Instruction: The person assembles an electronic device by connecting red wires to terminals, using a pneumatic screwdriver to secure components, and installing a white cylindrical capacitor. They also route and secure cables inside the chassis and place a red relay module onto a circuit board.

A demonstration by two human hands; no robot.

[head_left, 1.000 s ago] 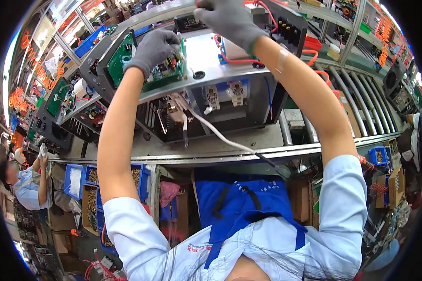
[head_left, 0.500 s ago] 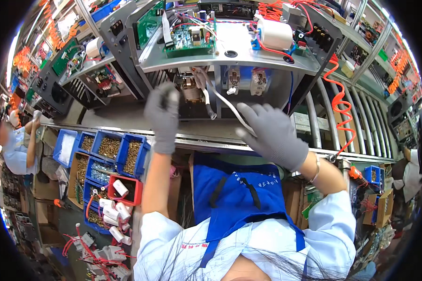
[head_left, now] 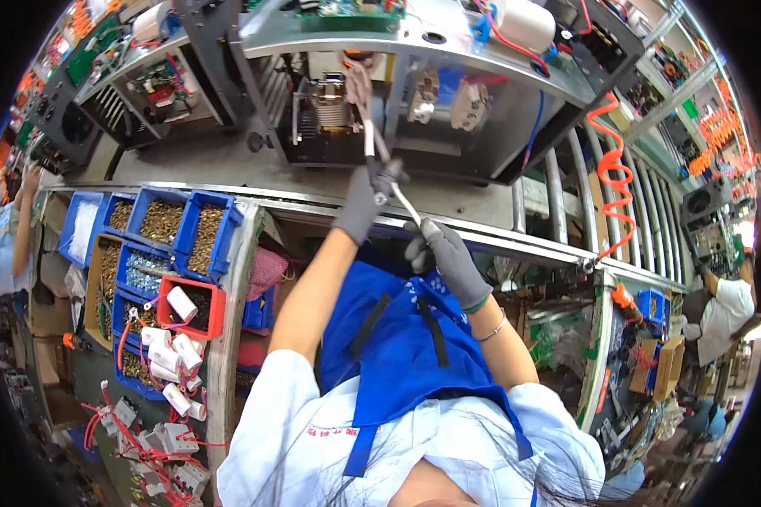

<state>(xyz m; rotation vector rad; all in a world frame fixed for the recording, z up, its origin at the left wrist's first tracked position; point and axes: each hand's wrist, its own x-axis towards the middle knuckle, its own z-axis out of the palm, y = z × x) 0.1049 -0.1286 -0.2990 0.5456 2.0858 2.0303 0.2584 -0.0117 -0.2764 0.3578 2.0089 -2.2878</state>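
Two white cables (head_left: 369,137) hang out of the open front of a metal cabinet (head_left: 448,160), with a pinkish-grey wrap around their upper part. My left hand (head_left: 364,203), in a grey glove, is closed around the cables near their lower part. A metal ring terminal (head_left: 380,199) shows beside its fingers on a dark cable end. My right hand (head_left: 452,262), gloved too, pinches the other white cable (head_left: 406,205) near its end, low in front of the bench edge. Behind them inside the cabinet sits a copper-and-grey coil (head_left: 331,103).
Blue bins (head_left: 203,232) of brass fasteners and a red bin (head_left: 216,313) stand at my left, with white cylindrical capacitors (head_left: 165,355) beside them. Metal rollers (head_left: 558,198) and a coiled orange hose (head_left: 613,169) lie to the right. Another cabinet (head_left: 156,93) stands further left.
Both hands have come together in front of the cabinet; the left moved right and took hold of the cables. The right moved down and left, drawing the white cable toward me. My view has tipped downward.
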